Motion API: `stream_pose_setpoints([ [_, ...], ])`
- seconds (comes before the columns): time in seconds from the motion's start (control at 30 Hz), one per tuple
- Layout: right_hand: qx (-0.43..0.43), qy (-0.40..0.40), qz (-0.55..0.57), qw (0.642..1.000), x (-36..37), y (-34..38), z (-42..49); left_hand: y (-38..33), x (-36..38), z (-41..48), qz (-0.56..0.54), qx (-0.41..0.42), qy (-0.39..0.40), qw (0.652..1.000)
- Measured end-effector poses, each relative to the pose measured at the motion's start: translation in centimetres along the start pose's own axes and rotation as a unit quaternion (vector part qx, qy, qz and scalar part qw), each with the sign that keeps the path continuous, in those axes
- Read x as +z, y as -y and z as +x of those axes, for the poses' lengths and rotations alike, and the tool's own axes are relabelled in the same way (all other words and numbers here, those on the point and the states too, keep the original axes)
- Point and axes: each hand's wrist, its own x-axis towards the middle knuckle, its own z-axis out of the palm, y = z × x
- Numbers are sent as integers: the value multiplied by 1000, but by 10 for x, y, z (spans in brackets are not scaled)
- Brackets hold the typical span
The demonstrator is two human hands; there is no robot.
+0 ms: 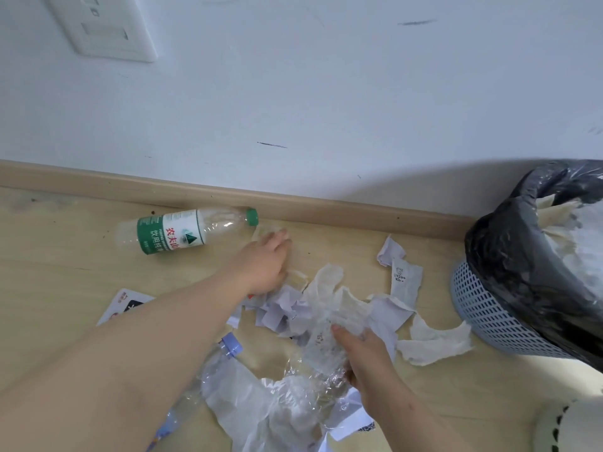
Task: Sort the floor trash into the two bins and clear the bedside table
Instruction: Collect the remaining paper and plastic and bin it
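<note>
Fingers [339, 331] of right hand [365, 357] curled, gripping crumpled clear plastic wrap [321, 360]. Left hand [264, 265] fingers straight, holding nothing, just right of green-capped water bottle [182, 230]. Paper scraps [284, 308], lined blue bin [496, 308] farther right of bottle.

Left hand [266, 265] was stretched out low over the wood floor [65, 272], fingers near the cap of a green-label water bottle [182, 231] lying along the baseboard [326, 207]. Right hand [362, 350] gripped crumpled clear plastic [319, 363] by the torn paper pile [284, 308]. Blue mesh bin [489, 311] with a black liner [509, 256] sat off right, tissue [580, 236] inside.
</note>
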Motion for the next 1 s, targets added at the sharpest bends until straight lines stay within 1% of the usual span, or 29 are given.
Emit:
stream_pose_setpoints([
  [0.03, 1, -2, -1, 1000, -2, -1, 1, -4, 1, 4, -21, -43, 22, 999],
  [0.07, 1, -4, -3, 1000, -3, -2, 1, -7, 1, 5, -32, -72, 27, 997],
  [0.1, 0, -7, -7, 1000, -6, -3, 3, -10, 2, 6, -34, -83, 17, 996],
  [0.23, 2, -19, -20, 1000, -10, -2, 4, -13, 10, -2, -21, -43, -47, 998],
  [0.3, 8, -20, -12, 1000, -11, 0, 4, -13, 19, -13, -32, -53, -56, 996],
  [0.47, 12, -28, -15, 999, -13, 3, -1, -33, 34, -42, -77, -114, -46, 989],
  [0.6, -1, -35, -26, 999, -21, 9, -14, -50, 42, -64, -115, -129, -16, 985],
  [0.7, -8, -42, -26, 999, -31, 13, -17, -56, 45, -79, -142, -141, -44, 979],
  [0.77, -12, -51, -20, 998, -37, 16, -18, -54, 41, -87, -167, -151, -80, 971],
  [0.83, -17, -56, -21, 998, -44, 20, -22, -54, 34, -90, -225, -158, -103, 956],
  [0.93, -23, -58, -40, 997, -53, 30, -28, -55, 22, -87, -370, -181, -100, 906],
  [1.0, -39, -71, -50, 995, -56, 50, -36, -56, 22, -87, -390, -194, -95, 895],
])
